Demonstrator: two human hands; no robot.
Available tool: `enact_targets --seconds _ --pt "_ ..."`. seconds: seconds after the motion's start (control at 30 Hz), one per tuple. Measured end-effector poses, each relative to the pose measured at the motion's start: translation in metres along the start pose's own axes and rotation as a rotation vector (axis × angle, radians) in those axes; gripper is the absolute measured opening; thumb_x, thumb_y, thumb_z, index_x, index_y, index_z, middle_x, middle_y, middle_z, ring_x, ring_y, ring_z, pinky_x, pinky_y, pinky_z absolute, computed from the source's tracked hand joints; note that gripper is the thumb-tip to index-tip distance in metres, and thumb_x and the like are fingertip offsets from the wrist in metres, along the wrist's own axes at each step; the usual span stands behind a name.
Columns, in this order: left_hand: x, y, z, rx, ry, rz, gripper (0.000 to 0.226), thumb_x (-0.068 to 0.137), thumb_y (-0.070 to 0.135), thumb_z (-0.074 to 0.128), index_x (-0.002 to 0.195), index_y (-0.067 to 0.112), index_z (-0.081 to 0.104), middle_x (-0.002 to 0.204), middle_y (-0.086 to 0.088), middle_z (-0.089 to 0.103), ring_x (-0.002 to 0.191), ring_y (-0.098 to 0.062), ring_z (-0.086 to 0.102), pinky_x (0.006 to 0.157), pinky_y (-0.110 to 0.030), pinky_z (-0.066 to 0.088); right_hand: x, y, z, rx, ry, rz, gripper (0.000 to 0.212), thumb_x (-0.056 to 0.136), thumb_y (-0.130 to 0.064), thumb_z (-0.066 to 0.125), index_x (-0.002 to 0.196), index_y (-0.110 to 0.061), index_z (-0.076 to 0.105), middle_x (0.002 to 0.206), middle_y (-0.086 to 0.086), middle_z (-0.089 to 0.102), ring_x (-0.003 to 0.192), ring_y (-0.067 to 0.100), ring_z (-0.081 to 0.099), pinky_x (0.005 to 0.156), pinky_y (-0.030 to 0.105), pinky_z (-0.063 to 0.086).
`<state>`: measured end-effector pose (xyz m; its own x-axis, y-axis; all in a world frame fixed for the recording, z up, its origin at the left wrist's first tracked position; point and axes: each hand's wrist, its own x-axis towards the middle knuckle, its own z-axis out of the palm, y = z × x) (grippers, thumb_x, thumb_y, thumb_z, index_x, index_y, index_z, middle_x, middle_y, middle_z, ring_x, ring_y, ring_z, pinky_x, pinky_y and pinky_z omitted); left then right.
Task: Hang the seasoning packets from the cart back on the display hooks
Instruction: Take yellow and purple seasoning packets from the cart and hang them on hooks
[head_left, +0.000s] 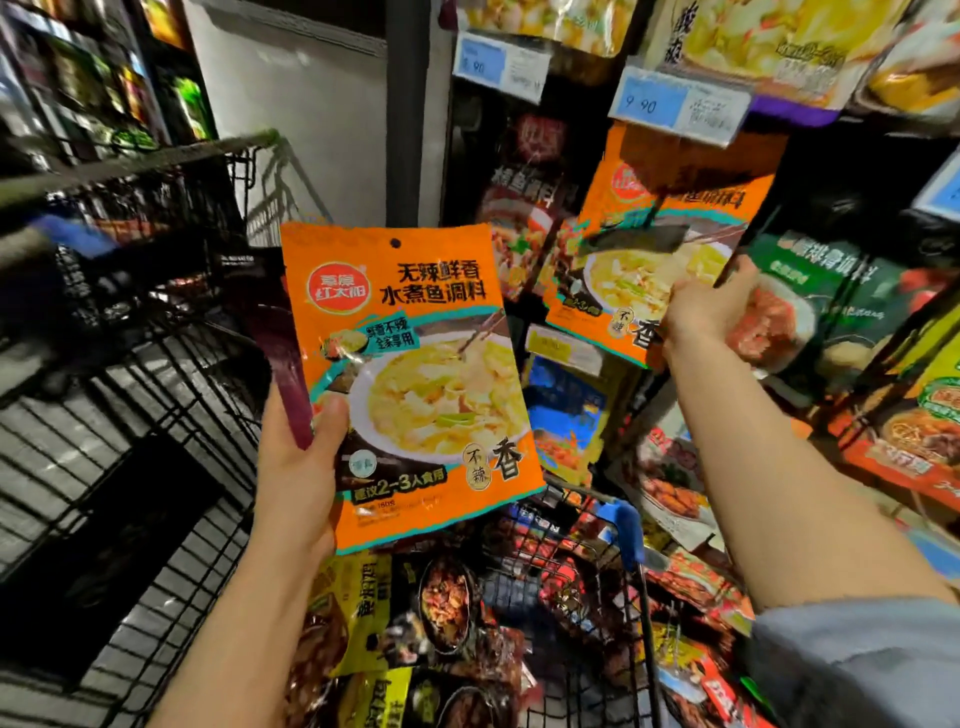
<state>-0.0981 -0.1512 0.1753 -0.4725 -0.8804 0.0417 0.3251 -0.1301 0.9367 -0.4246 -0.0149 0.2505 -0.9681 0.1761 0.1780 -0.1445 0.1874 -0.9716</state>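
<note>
from the head view, my left hand (296, 467) has its grip around an orange seasoning packet (415, 384), thumb pressed on the front near its lower left edge, fingers behind it. the packet stands upright in front of me, above the cart, its hang hole (395, 242) showing at the top middle. a dark maroon packet (283, 364) sits just behind the orange one in the same hand, its edge sticking out to the left.

my right hand (709, 306) reaches further out and to the right, up at the display. its grip is on the lower right part of a second orange packet (660, 249) of the same kind, which is tilted and blurred; its top sits just under a blue price tag (675, 106). i cannot tell whether it is on a hook. a dark green packet (815, 291) hangs just to the right of that hand, touching or nearly touching it.

near me, at the bottom, the cart basket (576, 571) holds a heap of more packets, yellow and dark ones (415, 613) among them, with a blue handle piece (623, 525) on its rim. a second wire cart (135, 338) stands to the left. more packets hang on the display (779, 41) at the far upper right.
</note>
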Motion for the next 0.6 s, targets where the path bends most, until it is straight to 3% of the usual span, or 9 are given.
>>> enact_targets --seconds 0.07,0.17,0.27,0.33,0.4,0.47,0.6 --pt "-0.004 0.001 0.006 -0.036 -0.012 -0.021 0.038 0.100 0.013 0.051 0.136 0.028 0.050 0.106 0.008 0.074 0.097 -0.018 0.072 0.071 -0.037 0.061 -0.009 0.006 -0.011 -0.064 -0.003 -0.069 0.063 0.093 -0.007 0.056 0.149 -0.015 0.029 0.142 0.010 0.047 0.125 0.023 0.050 0.091 0.017 0.033" --pt "-0.008 0.000 0.018 -0.098 -0.043 -0.059 0.038 0.100 0.010 0.051 0.133 0.029 0.052 0.101 0.007 0.075 0.089 -0.017 0.073 0.064 -0.034 0.061 -0.047 -0.003 -0.042 -0.140 -0.073 -0.095 0.055 0.093 -0.021 0.064 0.142 -0.016 0.041 0.132 0.007 0.053 0.121 0.022 0.052 0.086 0.019 0.034" --pt "-0.012 -0.003 0.040 -0.150 -0.107 -0.098 0.036 0.099 0.008 0.052 0.124 0.033 0.056 0.107 0.003 0.074 0.095 -0.022 0.072 0.070 -0.039 0.062 -0.109 -0.007 -0.069 -0.010 -0.611 0.029 0.059 0.087 -0.035 0.071 0.138 -0.028 0.043 0.100 -0.009 0.060 0.093 0.007 0.063 0.085 0.030 0.053" --pt "-0.015 -0.009 0.057 -0.159 -0.147 -0.099 0.038 0.097 0.006 0.054 0.123 0.034 0.056 0.106 0.004 0.074 0.096 -0.022 0.072 0.069 -0.036 0.061 -0.135 0.000 -0.079 0.118 -0.810 0.129 0.082 0.069 -0.041 0.084 0.139 -0.034 0.041 0.104 -0.008 0.061 0.093 0.005 0.065 0.081 0.025 0.055" --pt "-0.021 -0.010 0.072 -0.155 -0.180 -0.076 0.045 0.096 0.004 0.057 0.133 0.028 0.052 0.106 0.006 0.074 0.100 -0.020 0.071 0.072 -0.032 0.060 -0.140 0.007 -0.088 0.197 -0.783 0.170 0.090 0.065 -0.027 0.090 0.140 -0.036 0.040 0.126 -0.009 0.056 0.100 0.008 0.066 0.077 0.023 0.057" --pt "-0.026 -0.012 0.084 -0.167 -0.211 -0.055 0.051 0.094 0.002 0.058 0.139 0.023 0.048 0.111 0.004 0.073 0.105 -0.022 0.069 0.079 -0.035 0.060 -0.137 0.009 -0.103 0.173 -0.738 0.129 0.093 0.063 -0.018 0.092 0.139 -0.037 0.040 0.135 -0.012 0.051 0.110 0.010 0.062 0.082 0.028 0.058" --pt "-0.033 -0.024 0.103 -0.205 -0.243 -0.089 0.052 0.097 0.003 0.055 0.142 0.026 0.044 0.117 0.005 0.070 0.108 -0.020 0.068 0.082 -0.036 0.059 -0.127 0.008 -0.134 0.172 -0.587 0.042 0.072 0.077 0.008 0.075 0.123 -0.040 0.049 0.122 -0.005 0.062 0.105 0.017 0.066 0.072 0.026 0.058"
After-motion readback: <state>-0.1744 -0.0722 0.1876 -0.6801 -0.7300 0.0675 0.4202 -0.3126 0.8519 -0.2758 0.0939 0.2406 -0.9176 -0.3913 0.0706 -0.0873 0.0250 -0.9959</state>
